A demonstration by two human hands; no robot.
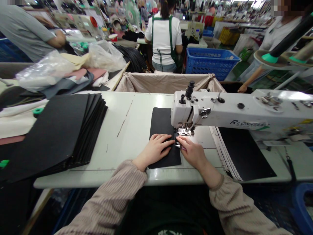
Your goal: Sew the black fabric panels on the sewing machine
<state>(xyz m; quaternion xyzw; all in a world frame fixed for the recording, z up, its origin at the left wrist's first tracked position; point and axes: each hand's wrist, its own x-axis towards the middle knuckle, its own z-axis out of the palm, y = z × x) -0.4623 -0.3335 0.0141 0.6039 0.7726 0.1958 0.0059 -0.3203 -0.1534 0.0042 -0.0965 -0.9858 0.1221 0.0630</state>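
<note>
A black fabric panel (161, 120) lies flat on the sewing table, its right edge by the presser foot (186, 131) of a white sewing machine (200, 111). My left hand (157, 148) rests on this panel, palm down with the fingers stretched toward the right edge. Just in front of the presser foot, my right hand (193, 150) has its fingertips at the panel's edge. Pointed metal blades and a bit of purple show under its fingers, looking like thread snips (177, 145); the palm hides the rest of them.
On the left lies a fanned stack of black panels (63, 127). Right of the needle, another stack of panels (244, 153) with pale edges sits under the machine arm. Behind the table are a cloth-lined bin (168, 80), a blue crate (210, 62) and several people.
</note>
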